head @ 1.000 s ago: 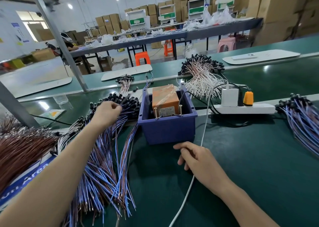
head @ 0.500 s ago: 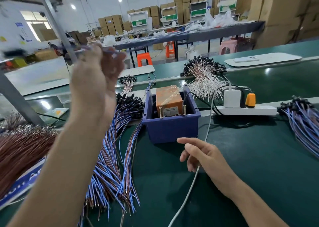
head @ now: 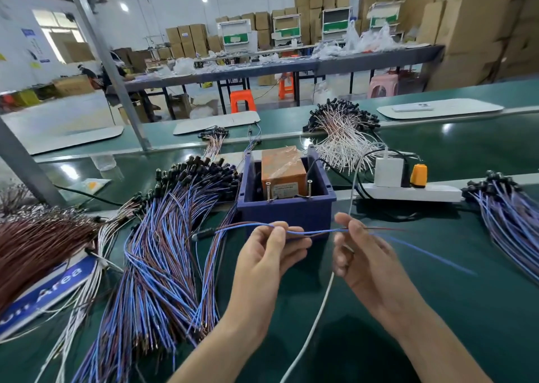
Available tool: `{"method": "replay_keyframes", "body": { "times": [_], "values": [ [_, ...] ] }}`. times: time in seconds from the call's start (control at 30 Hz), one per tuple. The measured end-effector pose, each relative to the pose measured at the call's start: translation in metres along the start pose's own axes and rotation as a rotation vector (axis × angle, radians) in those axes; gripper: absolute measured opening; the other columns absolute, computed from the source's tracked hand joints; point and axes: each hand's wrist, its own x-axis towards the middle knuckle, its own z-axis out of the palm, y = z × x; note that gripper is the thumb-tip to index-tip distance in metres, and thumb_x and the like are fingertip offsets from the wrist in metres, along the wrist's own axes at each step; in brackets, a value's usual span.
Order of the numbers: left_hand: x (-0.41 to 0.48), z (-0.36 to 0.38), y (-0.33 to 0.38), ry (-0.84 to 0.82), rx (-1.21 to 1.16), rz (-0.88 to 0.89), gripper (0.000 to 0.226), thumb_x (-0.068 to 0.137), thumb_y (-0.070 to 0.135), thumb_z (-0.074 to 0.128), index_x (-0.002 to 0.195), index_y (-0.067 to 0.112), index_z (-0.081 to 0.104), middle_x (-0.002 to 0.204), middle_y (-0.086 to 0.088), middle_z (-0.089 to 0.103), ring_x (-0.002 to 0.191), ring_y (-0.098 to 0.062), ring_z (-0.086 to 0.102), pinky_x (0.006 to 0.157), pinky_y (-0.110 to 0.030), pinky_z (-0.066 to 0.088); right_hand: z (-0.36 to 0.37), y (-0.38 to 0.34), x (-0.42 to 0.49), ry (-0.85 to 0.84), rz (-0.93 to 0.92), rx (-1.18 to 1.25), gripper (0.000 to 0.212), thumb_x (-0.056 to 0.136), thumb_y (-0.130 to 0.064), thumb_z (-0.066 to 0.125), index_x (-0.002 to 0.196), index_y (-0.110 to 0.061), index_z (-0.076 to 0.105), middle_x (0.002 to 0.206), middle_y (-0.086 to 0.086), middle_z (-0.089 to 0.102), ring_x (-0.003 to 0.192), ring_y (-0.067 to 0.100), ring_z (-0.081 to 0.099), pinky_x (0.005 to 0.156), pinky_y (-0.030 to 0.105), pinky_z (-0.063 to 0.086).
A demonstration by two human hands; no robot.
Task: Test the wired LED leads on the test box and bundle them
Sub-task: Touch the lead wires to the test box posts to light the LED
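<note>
Entry: we log both grips raised just in front of the test box (head: 287, 218), above the green table (head: 455, 309).

Left grip (head: 268, 256): thumb and forefinger pinch one LED lead (head: 318, 232), with the other fingers curled beneath.

Right grip (head: 363, 256): thumb and forefinger pinch the same lead, further along it.

Between the two grips the lead's blue and brown wires run roughly level, close to the box's near wall. We cannot tell whether they touch it. Left of the left grip the lead ends in its black LED head (head: 201, 234), at the edge of the large pile of blue-brown leads (head: 163, 260). Right of the right grip the wire ends split apart and are blurred.

Beyond the grips, inside the box, we see an orange block (head: 281, 165) and two upright screws (head: 268, 191) at the near rim. Further back lies a heap of white leads (head: 341, 143).

Beyond and right of the right grip, a white power strip (head: 423, 192) carries a white adapter (head: 388, 172) and an orange plug (head: 418, 175). Far right lies another bunch of blue leads (head: 507, 219).

A white cable (head: 316, 321) passes under the right grip toward us. Far left of the left grip lies a mass of brown wires (head: 38, 242).
</note>
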Motion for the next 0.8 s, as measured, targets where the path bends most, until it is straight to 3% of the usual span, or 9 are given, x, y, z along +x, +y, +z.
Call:
{"method": "replay_keyframes", "body": {
  "times": [0.13,0.23,0.3,0.4,0.47,0.53,0.63,0.8],
  "values": [
    [0.002,-0.021,-0.007,0.037,0.194,0.063,0.016,0.104,0.011,0.049,0.099,0.011,0.064,0.092,-0.006,0.077,0.072,-0.013,0.069,0.068,-0.02,0.055,-0.005,-0.005,0.004,0.15,-0.084,-0.006,0.028,0.088,-0.037,0.059,0.093,-0.023,0.082,0.067,-0.003,0.061,0.05,0.008,0.053,0.046,0.02,0.046],
    [0.003,-0.032,-0.016,0.016,0.473,0.074,0.021,0.104,0.007,0.049,0.109,0.016,0.068,0.075,0.005,0.072,0.062,-0.007,0.057,0.063,-0.018,0.048,-0.008,-0.004,0.004,0.208,-0.18,-0.05,0.029,0.09,-0.038,0.057,0.093,-0.024,0.082,0.065,-0.005,0.059,0.05,0.007,0.051,0.047,0.02,0.046],
    [0.001,-0.037,-0.025,-0.045,0.661,0.039,0.028,0.104,0.007,0.047,0.117,0.022,0.067,0.064,0.01,0.061,0.055,-0.009,0.043,0.055,-0.026,0.039,-0.008,-0.003,0.003,0.207,-0.196,-0.079,0.029,0.089,-0.041,0.059,0.089,-0.024,0.082,0.072,-0.006,0.066,0.052,0.006,0.052,0.048,0.019,0.046],
    [-0.008,-0.04,-0.035,-0.181,0.934,0.071,0.035,0.104,0.015,0.047,0.13,0.03,0.064,0.058,0.015,0.053,0.05,-0.006,0.039,0.052,-0.021,0.035,-0.006,-0.002,0.002,0.11,-0.153,-0.12,0.029,0.082,-0.046,0.066,0.087,-0.022,0.081,0.08,-0.003,0.068,0.054,0.007,0.052,0.047,0.019,0.043],
    [-0.013,-0.042,-0.036,-0.292,1.187,0.157,0.039,0.104,0.021,0.045,0.141,0.031,0.056,0.082,0.015,0.066,0.074,-0.007,0.059,0.073,-0.025,0.046,-0.004,0.0,0.0,0.021,-0.103,-0.162,0.036,0.078,-0.052,0.075,0.093,-0.02,0.081,0.078,-0.002,0.066,0.051,0.006,0.05,0.045,0.018,0.041],
    [-0.011,-0.04,-0.032,-0.438,1.511,0.219,0.045,0.106,0.024,0.039,0.149,0.033,0.044,0.111,0.008,0.065,0.106,-0.017,0.058,0.092,-0.033,0.042,-0.002,0.001,-0.002,-0.037,-0.053,-0.213,0.052,0.067,-0.062,0.084,0.099,-0.02,0.081,0.076,-0.002,0.066,0.049,0.007,0.047,0.044,0.018,0.038],
    [0.0,-0.034,-0.022,-0.494,1.718,0.158,0.043,0.105,0.028,0.034,0.147,0.039,0.041,0.123,0.005,0.063,0.117,-0.023,0.056,0.089,-0.034,0.039,-0.001,0.004,-0.002,-0.066,0.01,-0.267,0.05,0.071,-0.057,0.083,0.106,-0.022,0.08,0.074,-0.003,0.064,0.047,0.007,0.044,0.044,0.017,0.036],
    [0.026,-0.031,-0.012,-0.33,1.807,0.056,0.033,0.105,0.039,0.038,0.134,0.036,0.052,0.12,-0.004,0.065,0.112,-0.032,0.06,0.087,-0.037,0.047,0.0,0.01,0.003,0.05,0.043,-0.277,0.032,0.077,-0.036,0.073,0.105,-0.02,0.078,0.069,0.003,0.062,0.044,0.009,0.041,0.041,0.018,0.035]
  ]
}}
